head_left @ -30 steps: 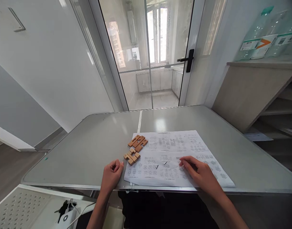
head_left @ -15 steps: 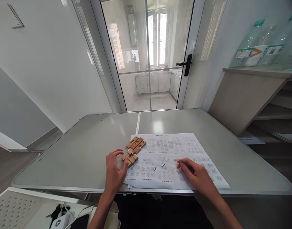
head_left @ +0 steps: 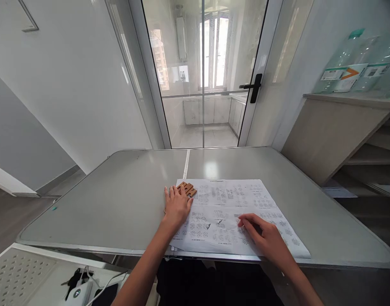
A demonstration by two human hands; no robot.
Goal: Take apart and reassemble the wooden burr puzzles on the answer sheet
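My left hand (head_left: 177,207) lies palm down over the left part of the printed paper sheet (head_left: 226,241), its fingers stretched out and slightly apart. Under and beyond its fingertips are flat brown wooden puzzle pieces (head_left: 191,190) with cut notches, partly covered. The lighter notched block pieces nearer me are hidden beneath this hand. My right hand (head_left: 261,231) rests on the sheet's right half. Its fingers are curled with thumb and fingertips drawn together, and nothing shows between them. Small line drawings of shapes fill the paper.
The grey table (head_left: 134,191) has a seam across it. At the lower left a white tray (head_left: 44,272) holds keys, a white charger (head_left: 78,294) and a dark phone. Plastic bottles (head_left: 349,63) stand on a cabinet at right. A glass door (head_left: 210,76) is beyond the table.
My left hand has moved forward and right, from beside the lighter blocks to lying over them and onto the flat pieces. My right hand stays in about the same place.
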